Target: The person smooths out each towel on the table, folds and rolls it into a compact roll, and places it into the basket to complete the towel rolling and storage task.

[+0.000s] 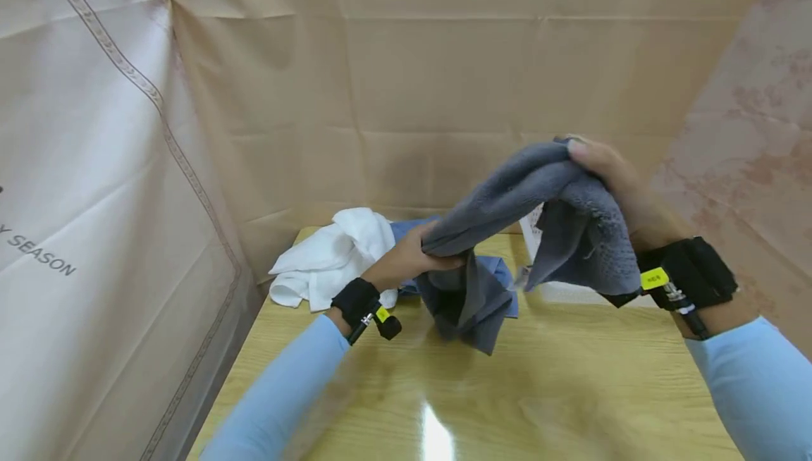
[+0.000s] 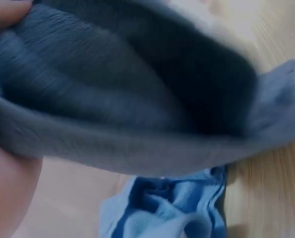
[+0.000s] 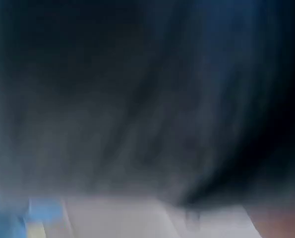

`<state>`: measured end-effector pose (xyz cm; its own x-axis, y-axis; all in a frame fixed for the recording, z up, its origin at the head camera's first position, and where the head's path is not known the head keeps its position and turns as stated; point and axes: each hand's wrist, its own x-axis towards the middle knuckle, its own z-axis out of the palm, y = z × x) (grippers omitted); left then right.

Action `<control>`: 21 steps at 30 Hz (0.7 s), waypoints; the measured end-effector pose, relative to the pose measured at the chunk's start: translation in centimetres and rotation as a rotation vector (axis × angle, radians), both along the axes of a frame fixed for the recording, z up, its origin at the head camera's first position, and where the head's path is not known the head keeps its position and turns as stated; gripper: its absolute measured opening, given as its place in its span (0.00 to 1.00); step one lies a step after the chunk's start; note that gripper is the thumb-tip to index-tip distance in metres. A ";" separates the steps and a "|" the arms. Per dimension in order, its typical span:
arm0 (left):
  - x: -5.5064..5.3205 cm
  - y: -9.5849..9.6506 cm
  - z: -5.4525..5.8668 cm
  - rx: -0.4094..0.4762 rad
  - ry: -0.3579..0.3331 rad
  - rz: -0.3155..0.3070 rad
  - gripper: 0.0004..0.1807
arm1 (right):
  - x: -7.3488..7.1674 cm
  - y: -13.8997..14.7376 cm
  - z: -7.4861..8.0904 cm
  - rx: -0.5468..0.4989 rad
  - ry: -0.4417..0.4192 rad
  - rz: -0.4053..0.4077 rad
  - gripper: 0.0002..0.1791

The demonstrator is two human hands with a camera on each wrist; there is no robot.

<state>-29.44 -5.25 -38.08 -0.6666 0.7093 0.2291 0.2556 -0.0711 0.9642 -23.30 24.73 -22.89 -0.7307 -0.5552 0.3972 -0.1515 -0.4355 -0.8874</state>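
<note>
A dark grey towel [image 1: 526,179] hangs in the air between both hands, bunched and draped in folds. My left hand [image 1: 412,260] grips its left part, and a loose end drops below that hand toward the table. Higher up and to the right, my right hand [image 1: 612,175] holds the other end, its thumb on top of the cloth. In the left wrist view the grey towel [image 2: 137,144] fills most of the picture, gripped at the left edge. Dark blurred towel cloth [image 3: 112,124] covers nearly all of the right wrist view.
A crumpled white towel [image 1: 336,253] lies at the back left of the wooden table [image 1: 571,376]. Blue cloth [image 1: 501,271] lies beside it, partly behind the grey towel. A white box-like container [image 1: 564,293] stands at the back right. Fabric sheets [image 1: 444,80] hang behind and at the sides.
</note>
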 end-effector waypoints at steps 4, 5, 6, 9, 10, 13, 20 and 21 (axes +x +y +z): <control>1.1 -3.0 0.6 -0.017 0.022 0.009 0.36 | -0.5 1.8 -0.6 0.402 0.064 -0.384 0.05; 1.3 -3.7 0.5 -0.036 0.054 0.015 0.32 | -0.6 2.5 -1.1 0.492 0.088 -0.406 0.07; 1.4 -4.4 0.3 -0.064 0.096 0.033 0.27 | -0.7 3.0 -1.5 0.583 0.117 -0.430 0.10; 1.5 -6.2 -0.4 -0.109 0.194 0.061 0.09 | -0.4 4.4 -2.5 0.793 0.207 -0.528 0.18; 1.5 -6.6 -0.6 -0.118 0.218 0.071 0.11 | -0.4 4.7 -2.7 0.821 0.232 -0.551 0.20; 1.3 -7.2 -1.1 -0.112 0.215 0.054 0.20 | 0.0 5.1 -3.3 0.861 0.267 -0.601 0.21; 1.9 -7.0 -2.0 0.029 -0.027 -0.064 0.24 | 0.7 3.6 -3.6 0.955 0.363 -0.702 0.23; 2.0 -6.9 -2.2 0.043 -0.048 -0.084 0.24 | 0.8 3.4 -3.5 0.960 0.368 -0.718 0.23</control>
<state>-27.47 -12.10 -40.28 -0.6164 0.7532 0.2297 0.2003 -0.1321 0.9708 -22.50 28.16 -26.44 -0.9194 -0.2565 0.2981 -0.3925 0.6456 -0.6551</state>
